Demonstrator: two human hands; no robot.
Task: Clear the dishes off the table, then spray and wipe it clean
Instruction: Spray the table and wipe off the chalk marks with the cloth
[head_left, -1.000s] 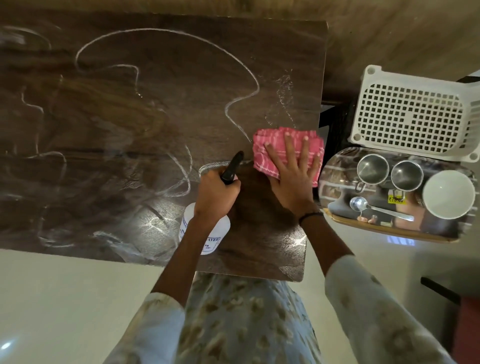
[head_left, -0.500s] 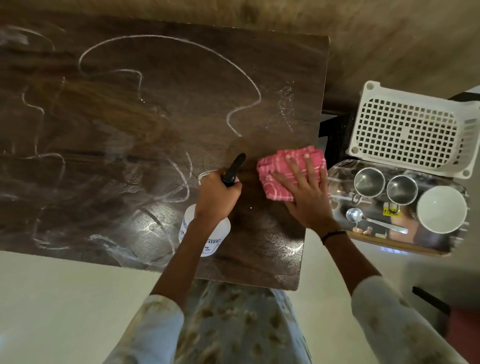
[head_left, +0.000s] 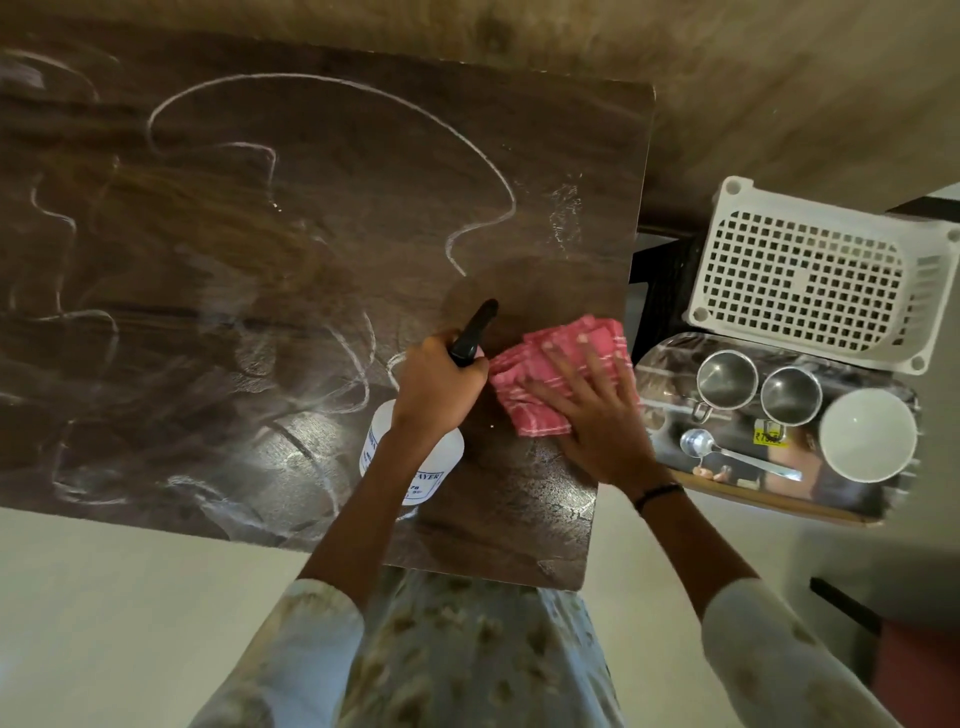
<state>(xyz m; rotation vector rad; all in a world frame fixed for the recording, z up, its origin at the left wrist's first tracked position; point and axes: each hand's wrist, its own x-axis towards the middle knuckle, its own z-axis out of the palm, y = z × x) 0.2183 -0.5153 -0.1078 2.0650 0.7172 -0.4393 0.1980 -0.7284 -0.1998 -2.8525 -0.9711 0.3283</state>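
right hand (head_left: 597, 415): flat, fingers straight, pressing pink cloth (head_left: 540, 382) near worktop's right edge
left hand (head_left: 439, 387): gripping spray bottle (head_left: 410, 467)
change: cloth slid nearer and left since a second ago, now beside the bottle's trigger
worktop (head_left: 260, 234): dark wood, white streaks, wiped patch by cloth
room: steel tray (head_left: 670, 364) of dishes and white basket (head_left: 810, 270) off to the right
bottle axis: nozzle points away, slightly right

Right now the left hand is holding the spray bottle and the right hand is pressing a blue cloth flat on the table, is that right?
Not quite: the cloth is pink with a white check, not blue, as the head view shows. The rest holds: the left hand grips the spray bottle, and the right hand presses the cloth flat on the table.
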